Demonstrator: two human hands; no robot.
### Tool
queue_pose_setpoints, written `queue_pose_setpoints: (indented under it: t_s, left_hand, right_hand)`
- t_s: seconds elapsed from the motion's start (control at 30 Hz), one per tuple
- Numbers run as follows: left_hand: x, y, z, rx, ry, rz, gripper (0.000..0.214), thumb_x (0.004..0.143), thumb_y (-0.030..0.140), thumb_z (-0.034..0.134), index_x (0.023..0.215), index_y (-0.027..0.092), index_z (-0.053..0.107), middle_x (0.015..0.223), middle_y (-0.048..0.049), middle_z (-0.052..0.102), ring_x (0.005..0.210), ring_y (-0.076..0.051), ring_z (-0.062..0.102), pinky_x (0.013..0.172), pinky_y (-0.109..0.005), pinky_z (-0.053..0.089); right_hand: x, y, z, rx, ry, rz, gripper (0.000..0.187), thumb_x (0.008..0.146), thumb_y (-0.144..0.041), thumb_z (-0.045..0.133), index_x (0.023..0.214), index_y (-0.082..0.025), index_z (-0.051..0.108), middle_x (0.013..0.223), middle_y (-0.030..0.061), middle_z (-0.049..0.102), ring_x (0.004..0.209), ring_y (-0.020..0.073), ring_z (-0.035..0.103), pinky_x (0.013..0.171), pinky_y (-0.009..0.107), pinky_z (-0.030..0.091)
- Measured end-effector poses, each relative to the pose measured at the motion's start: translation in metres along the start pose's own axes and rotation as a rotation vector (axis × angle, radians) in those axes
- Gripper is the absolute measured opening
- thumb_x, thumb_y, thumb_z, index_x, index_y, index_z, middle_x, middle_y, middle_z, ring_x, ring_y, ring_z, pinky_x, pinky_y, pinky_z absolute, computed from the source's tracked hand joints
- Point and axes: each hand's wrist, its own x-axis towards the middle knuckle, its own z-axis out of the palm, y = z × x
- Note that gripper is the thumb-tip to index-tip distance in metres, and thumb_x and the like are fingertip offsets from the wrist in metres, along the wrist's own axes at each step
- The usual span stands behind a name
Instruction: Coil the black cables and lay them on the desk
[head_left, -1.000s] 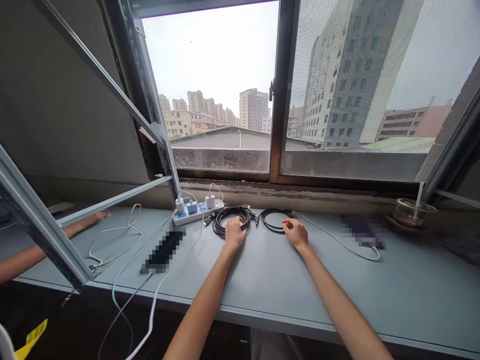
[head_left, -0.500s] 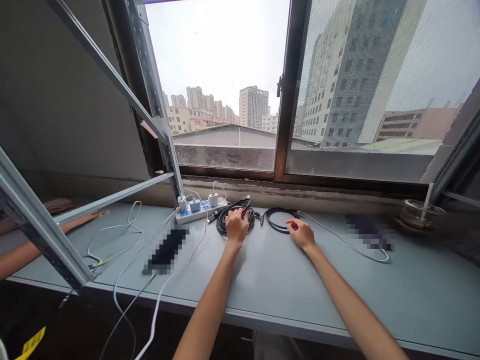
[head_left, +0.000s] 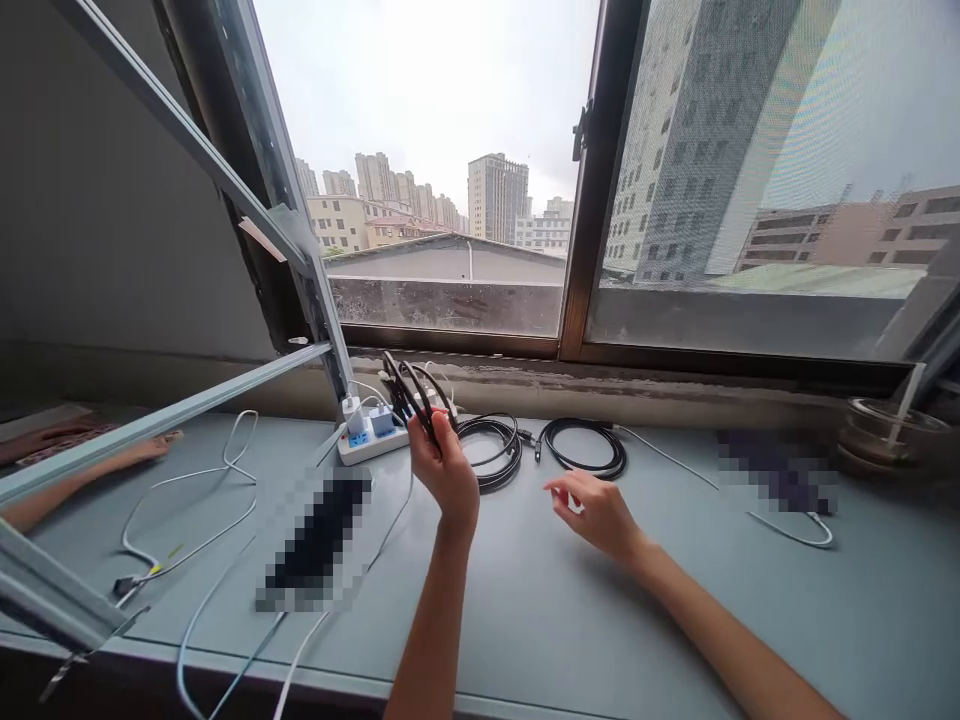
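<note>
My left hand [head_left: 448, 470] is closed around a coiled black cable [head_left: 421, 392], raised off the table with its loops standing up in front of the power strip. Behind that hand, another black cable coil [head_left: 491, 478] lies flat on the table. To its right rests a separate round coil of black cable [head_left: 616, 470]. My right hand [head_left: 596, 510] hovers in front of this coil, palm down, fingers loosely bent, with a gap between thumb and index finger and nothing in it.
A white power strip [head_left: 373, 450] with plugged-in chargers sits by the window sill. White cables [head_left: 201, 480] run over the table at left. Blurred dark devices [head_left: 319, 540] lie on both sides. A metal frame [head_left: 165, 425] stands left, a glass jar [head_left: 885, 440] right. Another person's arm [head_left: 97, 475] is at far left.
My left hand has lifted one coil from the pile and turned it upright, leaving another coil lying there. My right hand has drawn back from the right-hand coil. The view has shifted slightly.
</note>
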Motion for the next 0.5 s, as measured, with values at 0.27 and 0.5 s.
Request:
queue_pose_setpoints:
  t_s: [0.27, 0.5]
  left_hand:
    - [-0.004, 0.006, -0.013, 0.058, -0.126, 0.102, 0.026, 0.088, 0.042, 0.048, 0.083, 0.019, 0.058, 0.053, 0.0059, 0.04, 0.042, -0.006, 0.032, 0.041, -0.021, 0.025]
    - [-0.019, 0.012, -0.01, 0.016, -0.202, 0.294, 0.019, 0.094, 0.03, 0.04, 0.082, 0.019, 0.05, 0.061, 0.0035, 0.051, 0.054, -0.008, 0.049, 0.054, -0.022, 0.041]
  right_hand:
    - [-0.004, -0.03, 0.004, 0.07, 0.036, -0.078, 0.02, 0.083, -0.012, 0.048, 0.089, -0.02, 0.066, 0.063, -0.005, 0.063, 0.043, 0.0045, 0.046, 0.052, 0.018, 0.037]
    - [-0.006, -0.041, 0.009, 0.152, -0.013, -0.057, 0.022, 0.084, -0.012, 0.046, 0.093, -0.02, 0.065, 0.064, -0.0054, 0.062, 0.041, 0.0044, 0.045, 0.05, 0.017, 0.038]
